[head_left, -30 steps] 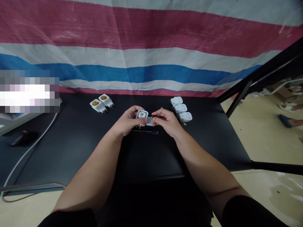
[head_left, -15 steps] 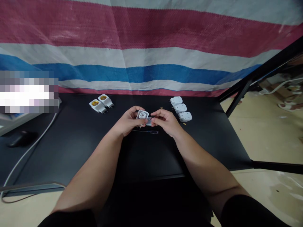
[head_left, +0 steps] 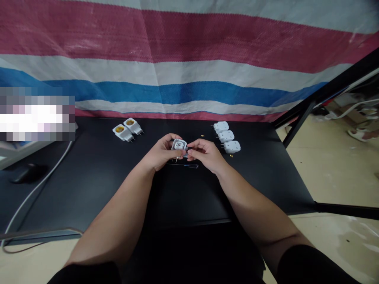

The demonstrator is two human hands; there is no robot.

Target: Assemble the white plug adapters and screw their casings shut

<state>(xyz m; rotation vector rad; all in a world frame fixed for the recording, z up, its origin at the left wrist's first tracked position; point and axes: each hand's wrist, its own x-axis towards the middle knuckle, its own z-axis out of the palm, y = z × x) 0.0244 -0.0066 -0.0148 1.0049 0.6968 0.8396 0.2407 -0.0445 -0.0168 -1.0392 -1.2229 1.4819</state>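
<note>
My left hand (head_left: 161, 154) is closed around a white plug-in lamp socket (head_left: 179, 144), its hollow side facing up and its metal pins poking out below. Close against its right side, my right hand (head_left: 204, 154) has thumb and forefinger pinched together. What those fingertips hold is too small to make out; a pale translucent piece shows partly beneath them. A screwdriver (head_left: 192, 166) with a clear bluish handle lies on the black table (head_left: 183, 197) just below both hands.
Two white sockets (head_left: 120, 130) with brass-coloured insides lie at the back left. Three white plug housings (head_left: 226, 136) sit in a row at the back right, with small brass pieces (head_left: 231, 156) nearby. A mouse (head_left: 28, 173) and white cable (head_left: 44, 181) are at far left.
My right hand has shifted slightly left, its fingertips nearer the socket, covering more of the translucent piece. My left hand keeps its hold on the socket.
</note>
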